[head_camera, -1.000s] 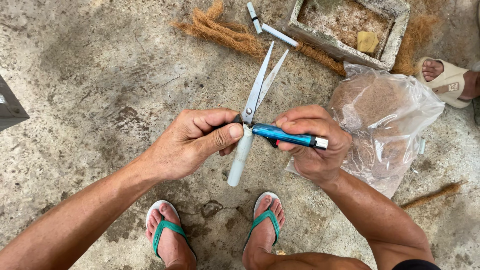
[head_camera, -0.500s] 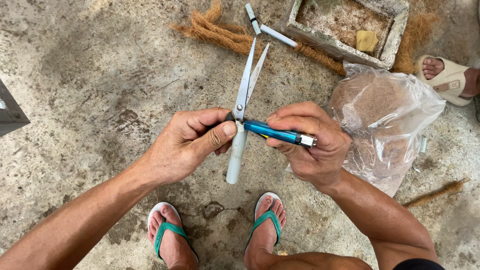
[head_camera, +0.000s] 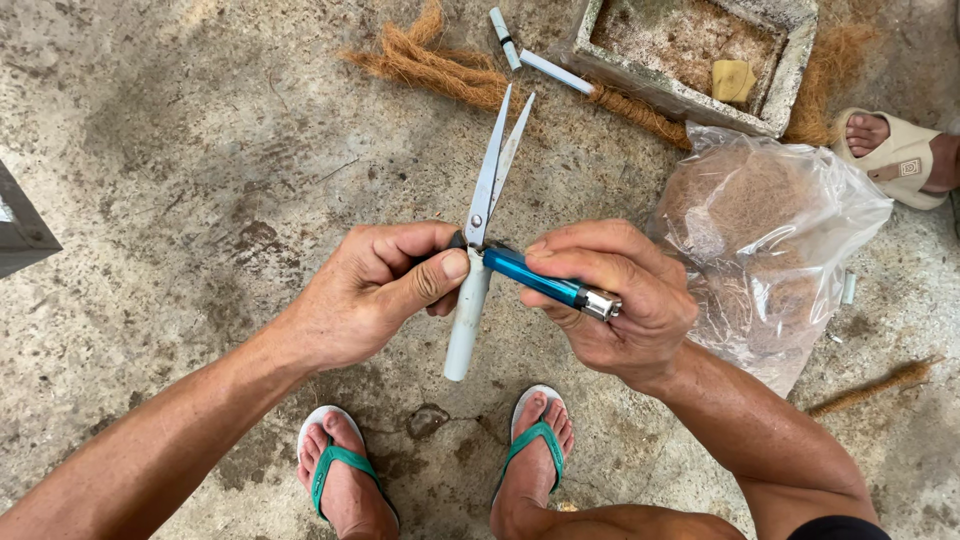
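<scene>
We hold a pair of scissors (head_camera: 487, 215) between both hands at the middle of the view, above our two feet in green sandals (head_camera: 535, 445). Our left hand (head_camera: 385, 285) wraps around the pivot, thumb pressed on the pale handle (head_camera: 467, 320) that hangs downward. Our right hand (head_camera: 610, 300) closes around a blue lighter (head_camera: 545, 280), whose metal end points right and whose other end meets the scissors at the pivot.

Compared with a second ago, the blades have narrowed and swung more upright; now they stand only slightly apart, tips toward the coir rope (head_camera: 440, 65). The lighter and both grips have kept their places, so we judge the work is centred on the pivot rather than on cutting.

Counting: one pair of scissors, one lighter, two white cylinders (head_camera: 555, 72) by the rope, one clear plastic bag (head_camera: 770, 240) of fibre, one concrete trough (head_camera: 690, 95) holding a yellow piece, and another person's foot (head_camera: 890, 150) in a beige sandal.
</scene>
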